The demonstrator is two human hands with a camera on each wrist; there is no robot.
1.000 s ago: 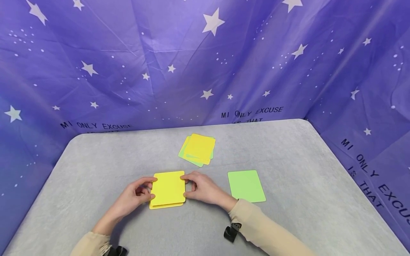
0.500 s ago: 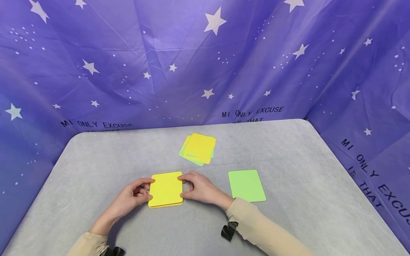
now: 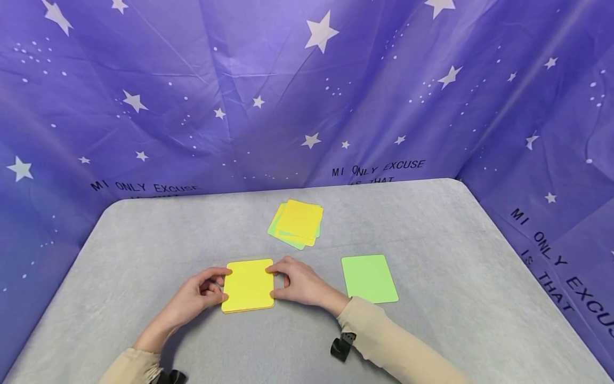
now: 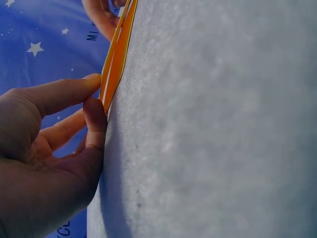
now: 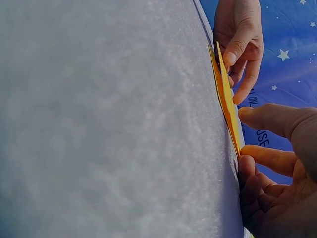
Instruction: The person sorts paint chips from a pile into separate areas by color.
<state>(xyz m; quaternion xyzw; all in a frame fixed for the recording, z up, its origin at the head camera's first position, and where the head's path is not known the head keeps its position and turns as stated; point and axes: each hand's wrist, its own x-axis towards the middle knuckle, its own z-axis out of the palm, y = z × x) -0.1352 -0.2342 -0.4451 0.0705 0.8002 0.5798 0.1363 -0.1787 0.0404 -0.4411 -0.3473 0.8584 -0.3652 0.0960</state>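
We see the left grip [image 3: 201, 290] holding the left edge of some yellow cards [image 3: 248, 285], thumb at the near corner and forefinger at the far one, the two spread well apart. The right grip [image 3: 299, 282] holds the opposite edge in the same way, thumb nearer the person and forefinger farther off. So the yellow cards lie between both grips, low over the counter [image 3: 431, 229].

We can hardly make out the remaining fingers in the head view, as they tuck in behind the thumb and forefinger of each grip. Both beige sleeves [image 3: 393, 341] are cut off at the frame's lower edge, and in the wrist views the near counter surface is blurred. How many yellow cards there are we cannot tell.

From above, the yellow cards look plain, square and round-cornered, nearly aligned, with a thin lower edge showing on the near side. From the side, we see their edges part with a narrow gap.

Beyond the grips lies a loose pile of yellow and green cards [image 3: 299, 220], its lower ones mostly covered. To the right of the right grip, a single green card [image 3: 369, 278] lies flat.
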